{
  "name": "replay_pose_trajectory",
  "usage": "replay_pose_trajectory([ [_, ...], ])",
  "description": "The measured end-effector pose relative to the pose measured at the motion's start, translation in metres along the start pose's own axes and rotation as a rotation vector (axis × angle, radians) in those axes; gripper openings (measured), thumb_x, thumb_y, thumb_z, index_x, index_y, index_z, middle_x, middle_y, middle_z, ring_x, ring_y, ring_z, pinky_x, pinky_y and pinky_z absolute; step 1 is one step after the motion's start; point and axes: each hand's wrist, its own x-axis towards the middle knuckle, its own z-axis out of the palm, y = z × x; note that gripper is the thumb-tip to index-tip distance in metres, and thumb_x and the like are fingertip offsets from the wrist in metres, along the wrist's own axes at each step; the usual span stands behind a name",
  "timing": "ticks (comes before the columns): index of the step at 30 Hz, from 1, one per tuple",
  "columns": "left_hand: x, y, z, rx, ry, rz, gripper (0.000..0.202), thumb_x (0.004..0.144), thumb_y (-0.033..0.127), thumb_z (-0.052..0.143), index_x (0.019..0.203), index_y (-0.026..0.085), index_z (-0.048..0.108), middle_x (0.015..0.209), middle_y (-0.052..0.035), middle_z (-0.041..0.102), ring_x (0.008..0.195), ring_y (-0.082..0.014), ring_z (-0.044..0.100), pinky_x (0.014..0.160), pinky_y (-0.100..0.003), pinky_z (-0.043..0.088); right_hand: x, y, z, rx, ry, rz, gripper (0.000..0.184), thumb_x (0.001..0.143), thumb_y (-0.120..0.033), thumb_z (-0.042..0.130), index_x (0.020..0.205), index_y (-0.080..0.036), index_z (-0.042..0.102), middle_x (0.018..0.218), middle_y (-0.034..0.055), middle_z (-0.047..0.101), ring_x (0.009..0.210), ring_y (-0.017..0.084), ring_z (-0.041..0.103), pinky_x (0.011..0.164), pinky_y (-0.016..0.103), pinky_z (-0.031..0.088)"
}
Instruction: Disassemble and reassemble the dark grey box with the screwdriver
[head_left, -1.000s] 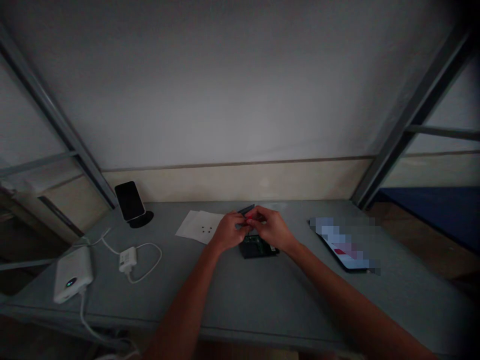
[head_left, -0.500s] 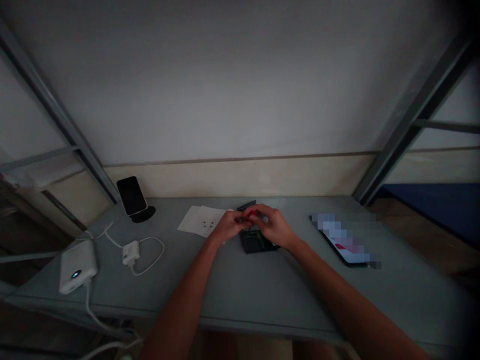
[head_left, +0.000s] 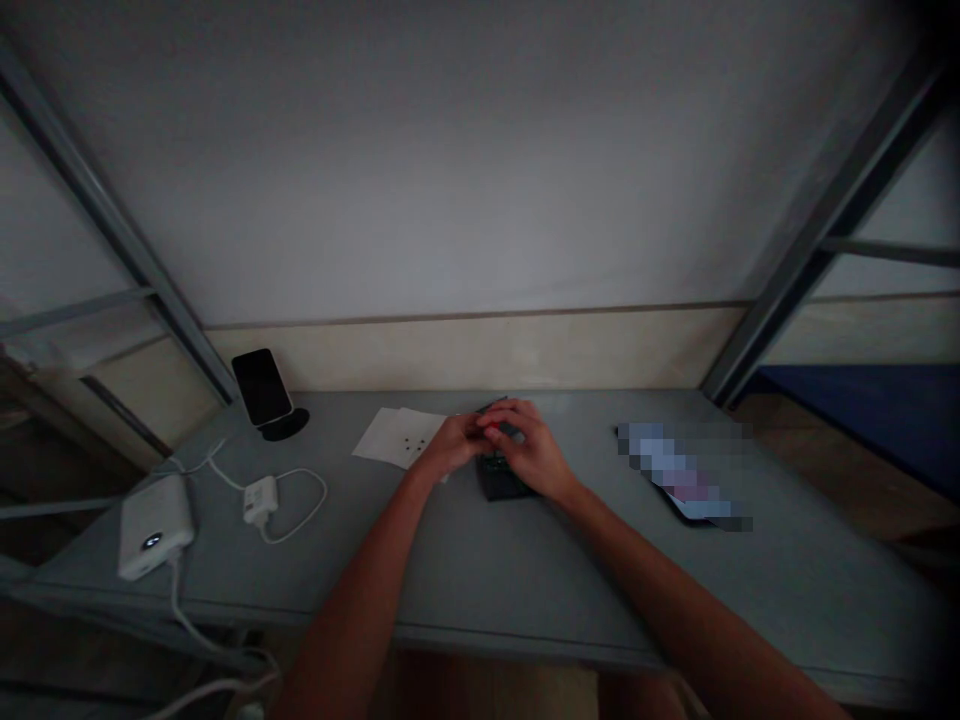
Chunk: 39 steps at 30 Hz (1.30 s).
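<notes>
Lower left: white power bank (head_left: 154, 520). Left of centre: white paper (head_left: 381, 432) bearing dark specks. Centre: person's left hand (head_left: 448, 445), fingers curled by a small red piece (head_left: 491, 428), grip unclear; dark case (head_left: 504, 488) below; right hand (head_left: 538, 455) pinching the red piece. Right: slanted phone (head_left: 679, 485), blurred.

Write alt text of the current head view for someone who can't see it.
A person's left hand and right hand are together around a small red object, close to a dark rectangular device on a grey desk. White paper with small black dots lies to the left.
</notes>
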Motion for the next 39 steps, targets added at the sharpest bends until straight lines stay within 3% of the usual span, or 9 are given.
replay_pose_trajectory([
  [7,0.0005,0.0015,0.0029,-0.058,-0.037,-0.002,0.032,0.071,0.034,0.083,0.092,0.012,0.074,0.085,-0.0053,0.073,0.081,-0.0167,0.065,0.078,-0.028,0.047,-0.0019,0.0032,-0.0002,0.063,0.02,0.078,0.02,0.093,-0.02,0.053,0.1,-0.025,0.072,0.1,0.0053,0.073,0.098,0.022,0.064,0.093,0.041,0.048],
  [13,0.0029,-0.004,0.0041,-0.086,0.02,-0.025,0.04,0.064,0.032,0.088,0.094,0.012,0.073,0.084,-0.0049,0.073,0.078,-0.0163,0.065,0.074,-0.027,0.048,-0.0029,0.0027,-0.0015,0.027,0.058,0.065,0.012,0.089,-0.023,0.062,0.094,-0.025,0.072,0.096,0.0054,0.072,0.096,0.023,0.064,0.091,0.04,0.049],
  [18,0.0027,-0.0051,0.0025,-0.082,-0.032,-0.013,0.035,0.072,0.039,0.083,0.094,0.012,0.074,0.091,-0.0073,0.075,0.086,-0.018,0.067,0.083,-0.031,0.048,-0.0048,0.0028,-0.0038,0.043,0.031,0.069,0.018,0.093,-0.023,0.056,0.101,-0.025,0.072,0.104,0.006,0.072,0.102,0.023,0.064,0.094,0.041,0.049],
  [23,0.0033,-0.006,0.0044,-0.15,0.013,-0.012,0.041,0.063,0.031,0.089,0.095,0.012,0.073,0.089,-0.0057,0.075,0.083,-0.0169,0.068,0.081,-0.029,0.049,-0.0044,0.003,-0.0038,-0.005,0.059,0.045,0.015,0.089,-0.022,0.06,0.096,-0.025,0.073,0.097,0.0065,0.071,0.098,0.024,0.063,0.092,0.042,0.05],
  [28,0.0022,-0.0034,0.0043,-0.121,-0.031,-0.017,0.035,0.072,0.037,0.083,0.097,0.013,0.076,0.096,-0.0084,0.076,0.092,-0.0198,0.068,0.089,-0.033,0.049,-0.0043,0.0028,-0.0033,0.03,0.041,0.062,0.021,0.093,-0.022,0.053,0.102,-0.025,0.072,0.101,0.0066,0.072,0.098,0.023,0.064,0.092,0.042,0.05],
  [33,0.002,-0.0016,0.0051,-0.159,0.011,-0.016,0.041,0.063,0.029,0.089,0.098,0.014,0.074,0.093,-0.0065,0.075,0.086,-0.0182,0.067,0.082,-0.03,0.049,-0.0037,0.0024,-0.0029,-0.009,0.058,0.029,0.015,0.089,-0.021,0.062,0.097,-0.026,0.073,0.097,0.0063,0.071,0.097,0.024,0.063,0.09,0.042,0.05],
  [39,0.0032,-0.0016,0.0025,-0.107,-0.024,-0.016,0.033,0.071,0.032,0.084,0.097,0.013,0.075,0.092,-0.0076,0.075,0.088,-0.019,0.067,0.083,-0.031,0.048,-0.0033,0.0018,-0.0043,0.029,0.027,0.024,0.019,0.093,-0.021,0.057,0.103,-0.026,0.072,0.104,0.0062,0.072,0.101,0.024,0.064,0.094,0.042,0.048],
])
